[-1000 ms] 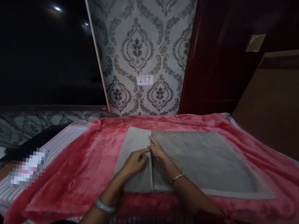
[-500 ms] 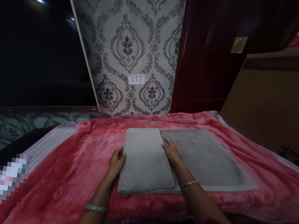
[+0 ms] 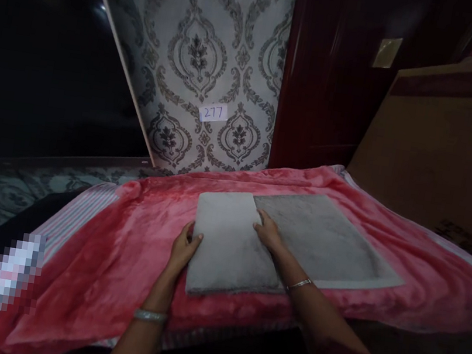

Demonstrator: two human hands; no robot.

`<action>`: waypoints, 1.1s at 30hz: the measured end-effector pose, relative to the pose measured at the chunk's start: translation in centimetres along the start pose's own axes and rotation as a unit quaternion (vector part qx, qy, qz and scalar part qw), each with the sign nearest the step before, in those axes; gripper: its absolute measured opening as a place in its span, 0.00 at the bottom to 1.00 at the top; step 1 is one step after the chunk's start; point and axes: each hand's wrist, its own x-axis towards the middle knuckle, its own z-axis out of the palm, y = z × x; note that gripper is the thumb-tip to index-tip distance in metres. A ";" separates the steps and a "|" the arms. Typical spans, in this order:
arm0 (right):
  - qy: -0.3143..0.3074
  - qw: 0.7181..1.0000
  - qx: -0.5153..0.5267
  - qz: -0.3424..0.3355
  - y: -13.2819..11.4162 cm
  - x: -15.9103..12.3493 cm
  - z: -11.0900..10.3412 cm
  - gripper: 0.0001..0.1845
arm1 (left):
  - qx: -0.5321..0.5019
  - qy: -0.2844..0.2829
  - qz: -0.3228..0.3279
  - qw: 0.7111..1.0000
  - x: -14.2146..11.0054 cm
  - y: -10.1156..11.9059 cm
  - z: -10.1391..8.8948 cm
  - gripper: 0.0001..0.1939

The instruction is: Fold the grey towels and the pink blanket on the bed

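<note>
A grey plush mat (image 3: 323, 243) lies on a pink blanket, its left part folded over so that the paler underside makes a flap (image 3: 222, 234) on top. My left hand (image 3: 182, 247) grips the folded left edge, thumb on the upper face and fingers at the side, partly hidden. At the flap's right edge, my right hand (image 3: 267, 230) pinches the border where it rests over the darker pile. Part of the mat behind my right forearm is hidden.
The pink blanket (image 3: 136, 280) covers the surface over a striped cloth (image 3: 74, 218). A dark screen (image 3: 48, 66) stands at left, a large cardboard box (image 3: 443, 155) at right. Patterned wallpaper bears a paper marked 277 (image 3: 213, 112). A blurred-out patch (image 3: 6, 273) sits lower left.
The view has tilted slightly, so the scene sits a bit higher and further left. Both hands stay at the flap's two edges; my left thumb now lies further over the fold.
</note>
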 end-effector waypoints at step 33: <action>-0.078 0.947 -0.308 0.038 -4.0 -6.7 -6.2 0.34 | 0.189 -0.045 0.061 0.979 -1.6 2.0 0.7 0.36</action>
